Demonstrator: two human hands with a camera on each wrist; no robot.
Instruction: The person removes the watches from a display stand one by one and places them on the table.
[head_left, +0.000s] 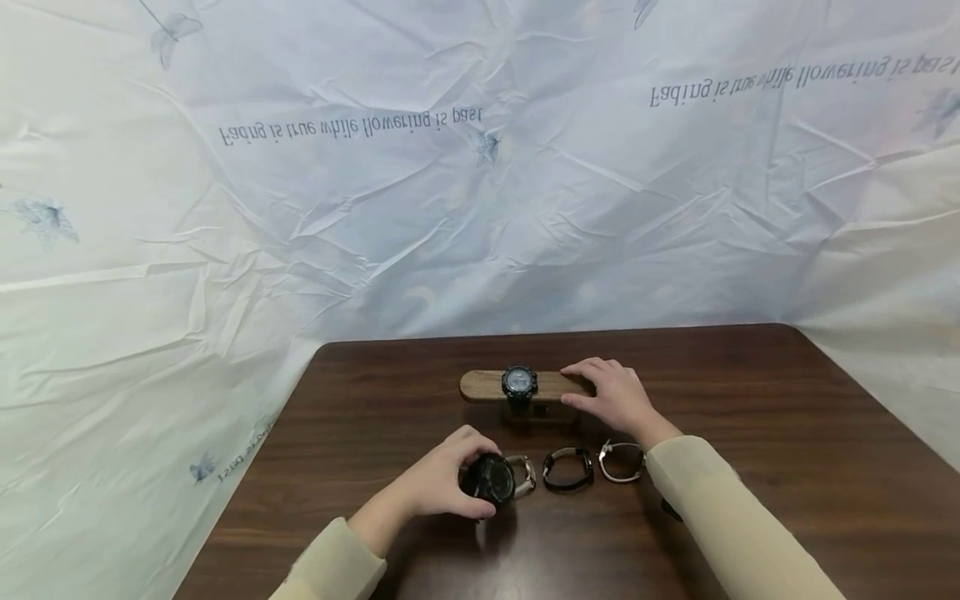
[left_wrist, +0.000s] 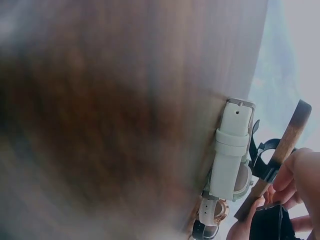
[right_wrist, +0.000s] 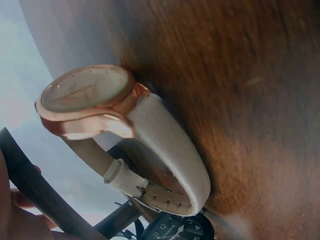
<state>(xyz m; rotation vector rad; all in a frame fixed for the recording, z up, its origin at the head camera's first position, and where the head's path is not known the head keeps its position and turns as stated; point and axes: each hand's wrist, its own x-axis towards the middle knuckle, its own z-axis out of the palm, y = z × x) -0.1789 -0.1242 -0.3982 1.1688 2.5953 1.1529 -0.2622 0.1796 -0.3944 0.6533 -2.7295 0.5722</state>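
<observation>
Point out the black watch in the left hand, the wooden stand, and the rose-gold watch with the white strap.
black watch (head_left: 491, 479), head view, on its dark dial.
wooden stand (head_left: 483, 386), head view, on the bar's bare left end.
rose-gold watch (right_wrist: 82, 90), right wrist view, on its pale dial.

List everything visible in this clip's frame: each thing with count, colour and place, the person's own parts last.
wooden watch stand: 1, light brown, middle of the table, far side
black watch on the stand: 1, black with grey face, wrapped over the stand's middle
black watch in hand: 1, black, near row, leftmost
white-strap watch: 1, white with rose-gold case, just right of the held watch
black band watch: 1, black, near row, middle
pale watch: 1, white and metal, near row, rightmost
table: 1, dark brown wood
backdrop sheet: 1, white, printed text and flowers, behind the table
left hand: grips the black watch in hand
right hand: rests on the stand's right end
</observation>
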